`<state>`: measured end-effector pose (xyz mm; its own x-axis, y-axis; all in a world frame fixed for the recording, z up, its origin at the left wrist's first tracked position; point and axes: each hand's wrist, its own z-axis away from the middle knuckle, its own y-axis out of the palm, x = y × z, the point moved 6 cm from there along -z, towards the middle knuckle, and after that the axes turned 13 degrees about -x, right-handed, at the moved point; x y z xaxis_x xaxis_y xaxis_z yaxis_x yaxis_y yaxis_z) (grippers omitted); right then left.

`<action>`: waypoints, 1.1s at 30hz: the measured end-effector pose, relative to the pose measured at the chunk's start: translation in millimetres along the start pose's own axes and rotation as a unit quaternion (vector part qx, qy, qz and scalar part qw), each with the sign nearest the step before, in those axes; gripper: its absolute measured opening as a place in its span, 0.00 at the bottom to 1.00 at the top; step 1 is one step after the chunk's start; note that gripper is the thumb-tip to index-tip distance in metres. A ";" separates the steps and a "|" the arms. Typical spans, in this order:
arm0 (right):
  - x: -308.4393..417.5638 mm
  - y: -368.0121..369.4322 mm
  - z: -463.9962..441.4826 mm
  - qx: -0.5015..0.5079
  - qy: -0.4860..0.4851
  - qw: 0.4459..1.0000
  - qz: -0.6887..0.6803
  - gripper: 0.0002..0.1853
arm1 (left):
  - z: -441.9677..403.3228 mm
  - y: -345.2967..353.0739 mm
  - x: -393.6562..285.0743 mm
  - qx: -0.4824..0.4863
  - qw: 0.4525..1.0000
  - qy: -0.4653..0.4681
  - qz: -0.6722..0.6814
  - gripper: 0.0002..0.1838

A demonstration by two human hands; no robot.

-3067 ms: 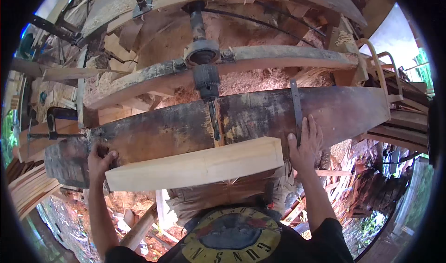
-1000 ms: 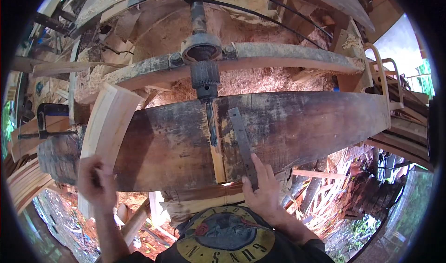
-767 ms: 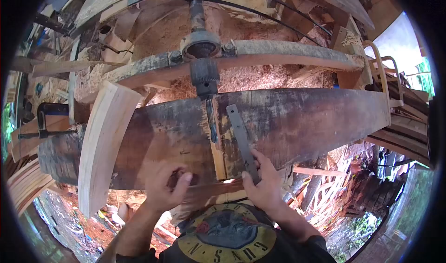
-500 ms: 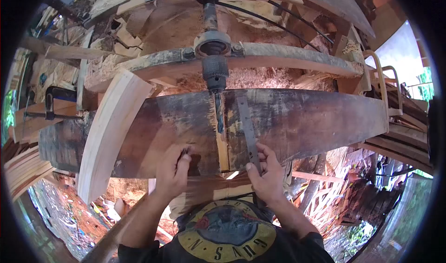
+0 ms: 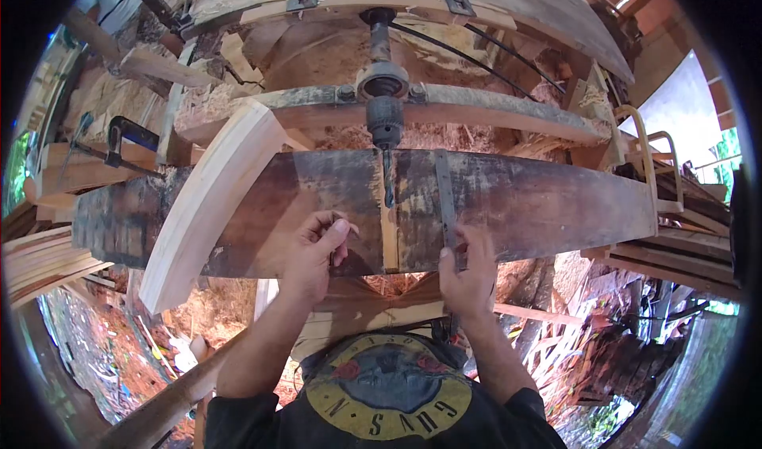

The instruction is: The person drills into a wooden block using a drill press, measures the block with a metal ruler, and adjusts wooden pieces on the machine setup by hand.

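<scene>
A dark, worn board (image 5: 548, 203) lies across in front of me under a drill chuck (image 5: 384, 121). The chuck carries a twist drill bit (image 5: 388, 181), which hangs over a pale wooden strip (image 5: 390, 243) running through the board. To its right a flat metal strip with small holes (image 5: 444, 195) lies on the board. My right hand (image 5: 468, 278) is at the strip's near end, thumb and fingers apart. My left hand (image 5: 321, 251) is over the board's near edge, closed, thumb against curled fingers; whatever it may hold is hidden.
A curved, pale timber piece (image 5: 210, 207) rests over the board's left part. Behind it a wooden beam (image 5: 516, 102) braces the drill shaft. A C-clamp (image 5: 131, 140) sits at left, stacked planks (image 5: 44, 251) below it. Scrap wood covers the ground at right.
The metal strip has shifted right, away from the drill bit, and lies straighter. My right fingers have loosened from it. My left hand has risen further over the board. The whole view has shifted.
</scene>
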<state>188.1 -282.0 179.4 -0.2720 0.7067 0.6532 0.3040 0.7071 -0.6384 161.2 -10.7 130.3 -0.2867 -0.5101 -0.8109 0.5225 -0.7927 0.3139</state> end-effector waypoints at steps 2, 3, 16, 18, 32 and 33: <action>4.7 13.6 16.8 0.078 0.160 0.969 -0.170 0.20 | 6.0 4.8 8.0 0.018 0.999 -0.034 0.023 0.09; 10.3 21.1 22.5 0.103 0.190 0.950 -0.228 0.19 | 10.0 8.0 11.7 0.028 0.998 -0.052 0.034 0.09; 32.1 26.7 36.6 0.114 0.239 0.916 -0.303 0.10 | 39.0 16.0 14.9 0.087 0.985 -0.100 0.107 0.21; 27.0 22.9 37.9 0.108 0.254 0.914 -0.298 0.10 | 39.4 11.8 16.9 0.115 0.970 -0.139 0.162 0.26; -1.0 16.0 54.7 0.102 0.312 0.901 -0.283 0.10 | 47.8 12.8 18.9 0.072 0.977 -0.135 0.150 0.27; 0.3 13.8 53.8 0.107 0.307 0.909 -0.259 0.10 | 46.2 13.9 19.7 0.071 0.978 -0.126 0.149 0.27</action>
<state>143.1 -270.7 148.9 0.2530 0.1766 0.9512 0.0768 0.9764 -0.2017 125.7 -47.2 141.5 -0.3371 -0.7768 -0.5319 0.5007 -0.6264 0.5974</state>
